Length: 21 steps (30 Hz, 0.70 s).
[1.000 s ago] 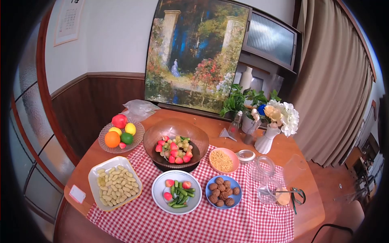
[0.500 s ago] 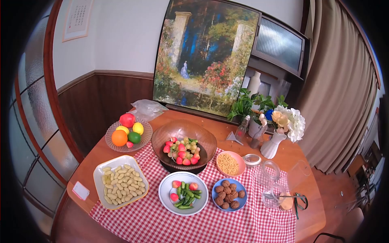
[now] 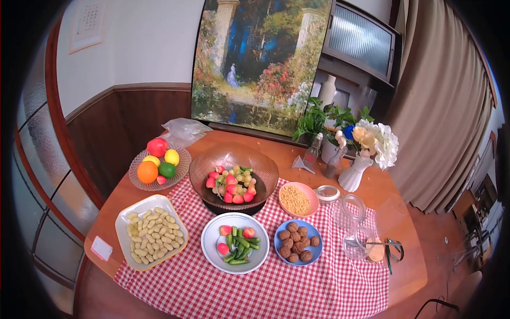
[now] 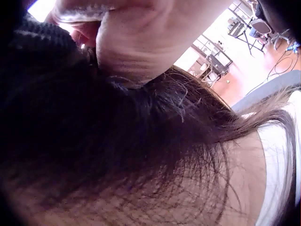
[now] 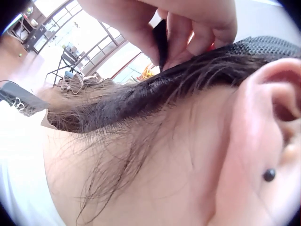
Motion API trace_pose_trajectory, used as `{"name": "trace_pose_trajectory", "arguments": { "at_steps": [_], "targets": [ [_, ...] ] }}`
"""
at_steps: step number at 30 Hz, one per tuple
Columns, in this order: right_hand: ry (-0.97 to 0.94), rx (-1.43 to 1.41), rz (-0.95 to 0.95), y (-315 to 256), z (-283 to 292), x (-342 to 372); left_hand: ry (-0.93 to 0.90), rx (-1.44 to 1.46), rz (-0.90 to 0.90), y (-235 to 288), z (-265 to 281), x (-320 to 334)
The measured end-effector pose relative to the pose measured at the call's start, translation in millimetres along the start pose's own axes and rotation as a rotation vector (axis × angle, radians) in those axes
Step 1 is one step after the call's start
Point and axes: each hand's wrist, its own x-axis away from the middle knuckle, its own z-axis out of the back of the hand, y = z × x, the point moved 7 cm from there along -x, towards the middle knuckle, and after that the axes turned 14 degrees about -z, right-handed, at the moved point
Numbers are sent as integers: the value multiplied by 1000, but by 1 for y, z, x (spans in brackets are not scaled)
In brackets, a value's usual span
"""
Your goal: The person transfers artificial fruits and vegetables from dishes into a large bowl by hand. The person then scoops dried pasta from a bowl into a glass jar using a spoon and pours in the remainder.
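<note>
In the right wrist view my right hand [image 5: 188, 28] is at the back of the head, its thumb and fingers pinching a black strap [image 5: 161, 44] over dark hair [image 5: 136, 96]. A black mesh band [image 5: 268, 46] runs above the ear. My left hand [image 4: 146, 37] lies against dark hair [image 4: 141, 117] in the left wrist view, beside a dark knitted band [image 4: 44, 37]; its fingertips are mostly hidden. Neither hand appears in the head view, where a glass bowl [image 3: 268, 169] holds red fruits and grapes, and a white bowl [image 3: 211, 255] holds green peppers and red fruits.
Around them on the table stand a peanut tray [image 3: 123, 234], a walnut bowl [image 3: 278, 245], a pink bowl of kernels [image 3: 314, 201] and a fruit plate [image 3: 183, 165]. Glass jars [image 3: 350, 210], scissors [image 3: 394, 249] and a flower vase [image 3: 353, 174] are on the right.
The head view has swung slightly, first shifting the table items right in the picture, then back left and upward. On the table nothing has visibly moved.
</note>
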Motion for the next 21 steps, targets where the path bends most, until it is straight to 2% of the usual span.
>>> {"name": "trace_pose_trajectory", "arguments": {
  "at_steps": [21],
  "targets": [
    [-25,-128,-88,-4,2,16,-42,18,68,7,2,-4]
  ]
}}
